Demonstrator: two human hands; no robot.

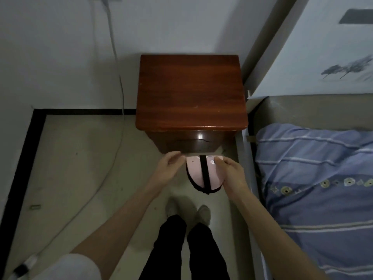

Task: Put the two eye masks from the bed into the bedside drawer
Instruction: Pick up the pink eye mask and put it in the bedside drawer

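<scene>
A pink eye mask [194, 174] with a black strap and black edging hangs in front of the brown wooden bedside cabinet [191, 91]. My right hand [232, 174] grips its right side. My left hand [169, 168] pinches its upper left edge. The mask's top sits just below the cabinet's drawer front [193, 141], which looks pulled out only slightly, if at all. Whether a second mask lies behind the pink one I cannot tell.
The bed [314, 178] with a blue striped cover lies to the right, its grey frame beside the cabinet. A white cable [119, 81] runs down the wall and across the floor at left. My legs and shoes [187, 211] stand below the hands.
</scene>
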